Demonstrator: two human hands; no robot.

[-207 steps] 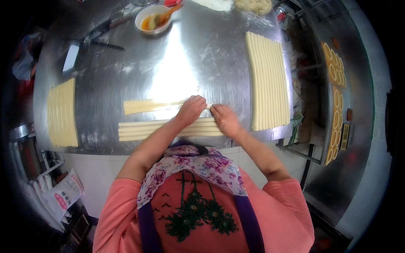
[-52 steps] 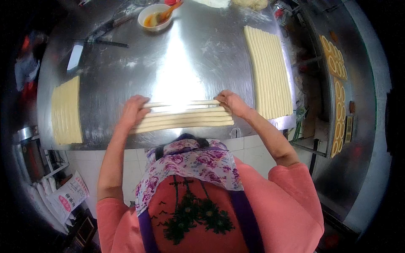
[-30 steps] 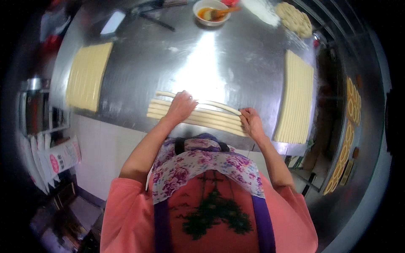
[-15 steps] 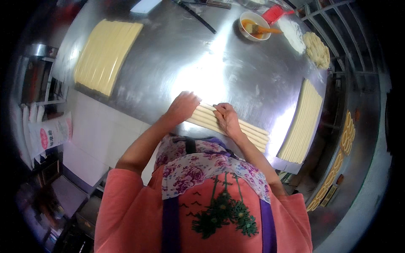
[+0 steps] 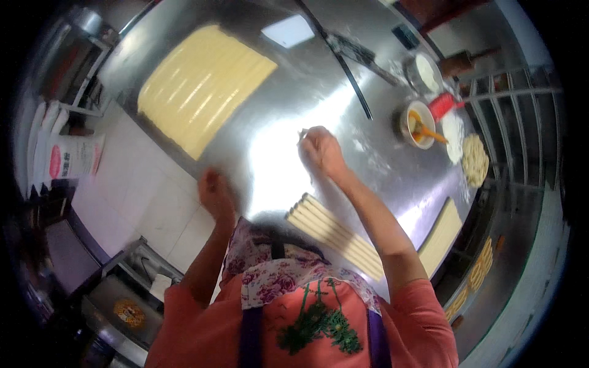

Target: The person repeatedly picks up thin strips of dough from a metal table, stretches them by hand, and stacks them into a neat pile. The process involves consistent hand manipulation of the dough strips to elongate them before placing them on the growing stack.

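Note:
My right hand is over the middle of the metal table, its fingers curled together. Something small and dark shows at its fingertips, too unclear to name. My left hand hangs by the table's near left edge, bent and smeared by motion. Between my body and the right hand lies a row of dough sticks, side by side on the metal and touched by neither hand. At the far left rests a wide sheet of yellow dough strips, shiny on top.
More dough strips lie at the right edge. Beyond them are a lump of dough, white flour, a bowl with orange liquid and a brush, and a red packet. A black rod and a white scraper lie at the back.
Both hands have left the dough sticks. My right hand has moved forward over the table, my left back toward the near left edge. The view has turned, showing more of the table's back.

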